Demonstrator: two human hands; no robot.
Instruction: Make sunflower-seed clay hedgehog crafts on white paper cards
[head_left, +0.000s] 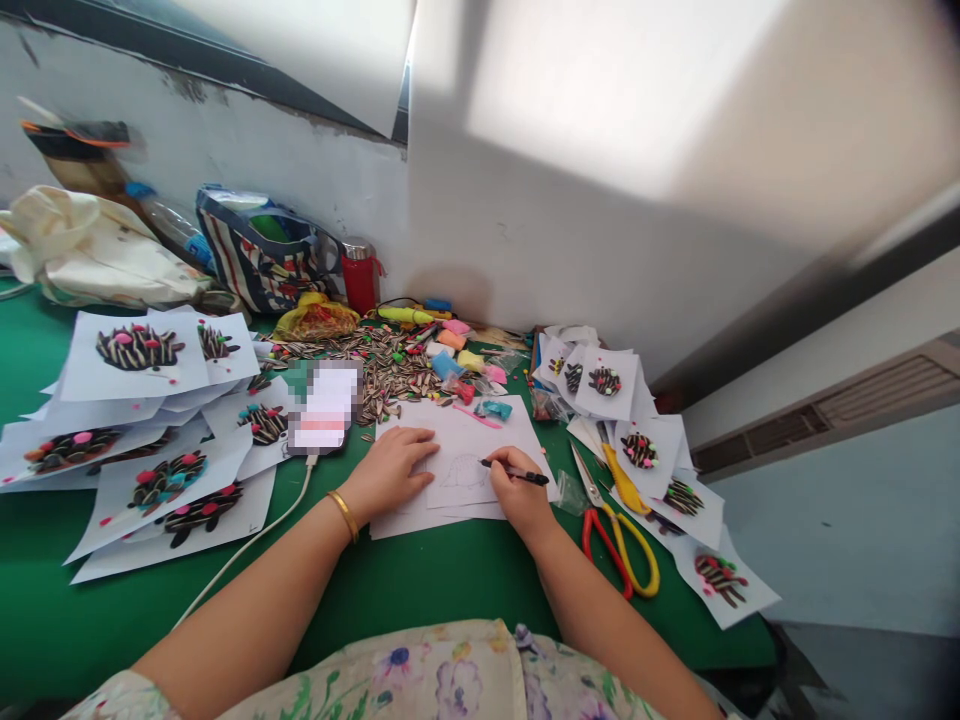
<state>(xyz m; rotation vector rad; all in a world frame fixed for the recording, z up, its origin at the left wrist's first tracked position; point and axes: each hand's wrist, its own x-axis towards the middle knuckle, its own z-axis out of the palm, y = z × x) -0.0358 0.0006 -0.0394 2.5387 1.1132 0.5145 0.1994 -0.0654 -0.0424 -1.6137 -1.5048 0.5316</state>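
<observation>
My right hand (517, 488) is closed around a black pen (529, 476), its tip at the right end of a faint outline drawn on a sheet of white paper (465, 490). The outline has a domed shape like a small animal. Flat on the left side of the paper lies my left hand (397, 470), fingers spread, holding nothing. More white sheets lie beneath the top one. A pink strip (478, 415) and a blue lump of clay (493, 409) rest on the paper's upper part.
Sunflower seeds (390, 365) are heaped behind the paper, beside colored clay packets (450, 362). A phone (324, 410) with a white cable lies left. Scissors (611, 530) lie right. Seed-decorated sheets (150, 400) pile up on the left, others (641, 450) on the right. A red flask (361, 275) stands behind.
</observation>
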